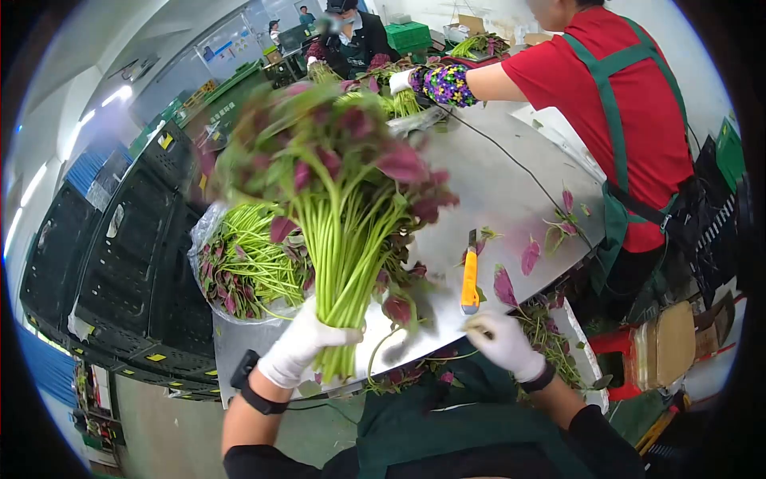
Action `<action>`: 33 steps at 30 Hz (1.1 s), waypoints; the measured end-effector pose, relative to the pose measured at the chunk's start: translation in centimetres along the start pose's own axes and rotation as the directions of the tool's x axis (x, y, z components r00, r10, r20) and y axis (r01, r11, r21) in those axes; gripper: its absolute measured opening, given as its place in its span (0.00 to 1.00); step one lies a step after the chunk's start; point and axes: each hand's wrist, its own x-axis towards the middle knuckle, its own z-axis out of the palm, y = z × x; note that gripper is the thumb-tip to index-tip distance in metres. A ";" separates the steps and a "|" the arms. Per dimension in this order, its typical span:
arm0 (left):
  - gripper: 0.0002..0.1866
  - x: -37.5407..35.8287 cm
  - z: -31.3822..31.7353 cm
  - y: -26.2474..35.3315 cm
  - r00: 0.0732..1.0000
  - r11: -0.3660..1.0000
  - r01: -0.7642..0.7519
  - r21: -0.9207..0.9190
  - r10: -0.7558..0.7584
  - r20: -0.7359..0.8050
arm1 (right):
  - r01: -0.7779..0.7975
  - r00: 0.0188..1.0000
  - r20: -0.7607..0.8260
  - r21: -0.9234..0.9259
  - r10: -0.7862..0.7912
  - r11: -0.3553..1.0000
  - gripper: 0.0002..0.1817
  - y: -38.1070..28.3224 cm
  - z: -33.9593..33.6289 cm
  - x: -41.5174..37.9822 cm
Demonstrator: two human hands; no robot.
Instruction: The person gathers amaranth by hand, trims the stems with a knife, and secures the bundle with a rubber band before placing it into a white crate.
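Observation:
My left hand [307,342], in a white glove, is wrapped round the stems of a large bunch of red amaranth [339,239]. The bunch stands upright above the metal table [447,207], its leafy top smeared by motion. My right hand [507,345], also gloved, is at the table's near edge with its fingers curled together; what they hold, if anything, is too small to make out. Just beyond those fingers lies a yellow utility knife [471,275], its blade pointing away from me. Loose purple leaves [504,286] are scattered beside it.
More amaranth [255,255] lies on a plastic bag at the table's left. Black crates [120,263] are stacked beyond that side. A white bin [586,363] of trimmings is at my right. A co-worker in red [618,104] reaches across the far side; a cable [519,164] crosses the table.

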 end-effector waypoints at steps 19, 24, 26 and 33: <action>0.23 -1.2 8.4 -18.6 0.903 0.661 0.429 -0.616 -0.284 0.324 | -0.139 0.888 0.435 -0.051 0.147 0.989 0.37 1.3 9.8 -0.7; 0.23 -0.9 8.9 -18.8 0.912 0.671 0.407 -0.619 -0.267 0.310 | -0.235 0.838 0.498 -0.037 0.222 0.971 0.37 -0.3 8.7 -0.4; 0.25 -0.9 8.8 -18.8 0.905 0.667 0.424 -0.612 -0.283 0.318 | -0.176 0.864 0.470 -0.050 0.179 0.983 0.36 -0.2 8.7 -0.5; 0.20 -1.0 8.6 -19.5 0.916 0.691 0.395 -0.605 -0.245 0.319 | -0.085 0.887 0.441 -0.133 0.136 0.987 0.34 -0.7 8.4 -0.3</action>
